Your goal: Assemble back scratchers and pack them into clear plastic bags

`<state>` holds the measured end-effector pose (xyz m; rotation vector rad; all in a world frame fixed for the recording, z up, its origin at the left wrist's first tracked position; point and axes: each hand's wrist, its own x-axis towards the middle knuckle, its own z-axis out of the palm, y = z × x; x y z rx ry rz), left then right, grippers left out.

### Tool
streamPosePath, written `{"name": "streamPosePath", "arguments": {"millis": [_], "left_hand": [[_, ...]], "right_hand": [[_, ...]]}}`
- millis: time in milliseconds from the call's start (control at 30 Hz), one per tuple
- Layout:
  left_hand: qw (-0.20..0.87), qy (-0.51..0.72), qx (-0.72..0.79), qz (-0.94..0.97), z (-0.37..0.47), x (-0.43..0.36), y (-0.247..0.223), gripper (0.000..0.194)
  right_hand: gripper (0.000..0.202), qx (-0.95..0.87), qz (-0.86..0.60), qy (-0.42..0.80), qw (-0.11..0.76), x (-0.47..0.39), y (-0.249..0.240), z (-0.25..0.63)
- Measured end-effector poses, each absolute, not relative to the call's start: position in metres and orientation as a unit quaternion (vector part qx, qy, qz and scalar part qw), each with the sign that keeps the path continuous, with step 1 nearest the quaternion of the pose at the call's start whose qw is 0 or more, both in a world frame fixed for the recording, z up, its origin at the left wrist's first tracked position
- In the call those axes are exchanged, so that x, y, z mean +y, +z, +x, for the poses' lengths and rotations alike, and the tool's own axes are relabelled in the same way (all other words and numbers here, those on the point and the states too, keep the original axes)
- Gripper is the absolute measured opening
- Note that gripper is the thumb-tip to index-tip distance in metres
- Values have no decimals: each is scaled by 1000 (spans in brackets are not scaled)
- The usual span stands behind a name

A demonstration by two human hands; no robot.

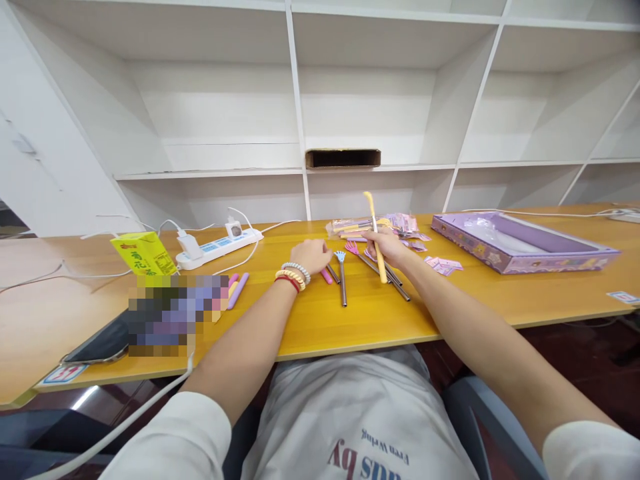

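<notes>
White shelves (220, 100) back the wooden table (310, 330); a brown box (343, 159) sits in a middle compartment. We take the blue-headed stick (343, 283), lying on the table, as clock centre, 12 pointing to the shelves.

Right hand (387, 247), at 2 o'clock: closed around the yellow stick (381, 261). We see the stick raised and tilted, its curved upper end towards 11 and its lower end towards 6. Metal rods (401, 291) lie below this hand, with the pink-headed stick (353, 248) just left of it.

Left hand (311, 257), at 10 o'clock: low over the table, fingers bent, beside the pink stick (327, 276). We cannot tell whether it grips anything.

At 1 o'clock we note a heap of packets (400, 223); between 2 and 3, small cards (444, 265) and, farther out, the purple box (545, 262).

Towards 9 we record the purple pen (238, 291), the power strip (215, 248) and the yellow carton (145, 255). A phone (100, 337) lies between 8 and 9, partly hidden by pixelation.
</notes>
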<state>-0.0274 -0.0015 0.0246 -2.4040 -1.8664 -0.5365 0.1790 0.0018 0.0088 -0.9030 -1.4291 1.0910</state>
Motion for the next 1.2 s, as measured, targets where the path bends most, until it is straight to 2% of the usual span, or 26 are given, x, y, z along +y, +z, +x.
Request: {"name": "streamPosePath", "arguments": {"millis": [100, 267, 500, 600, 800, 933, 1000, 1200], "left_hand": [[6, -135, -623, -771, -29, 5, 19, 28], [-25, -116, -611, -783, -19, 0, 16, 27], [25, -121, -666, -735, -25, 5, 17, 36], [24, -118, -671, -732, -30, 8, 15, 37], [31, -116, -653, -747, -24, 7, 7, 45], [67, -124, -644, -752, -19, 5, 2, 56], [70, -122, -643, -753, -19, 5, 1, 55], [52, -98, -646, -755, -21, 7, 0, 49]], "right_hand": [[26, -617, -416, 430, 511, 0, 8, 174], [26, -669, -464, 372, 446, -7, 11, 166], [25, -782, -491, 155, 351, -8, 12, 170], [31, -813, -487, 75, 311, -5, 8, 171], [25, -793, -550, 66, 253, -3, 3, 171], [42, -789, -574, 56, 213, 0, 0, 170], [44, -794, -576, 55, 186, 1, -1, 169], [33, -805, -591, 11, 50, -2, 0, 164]]}}
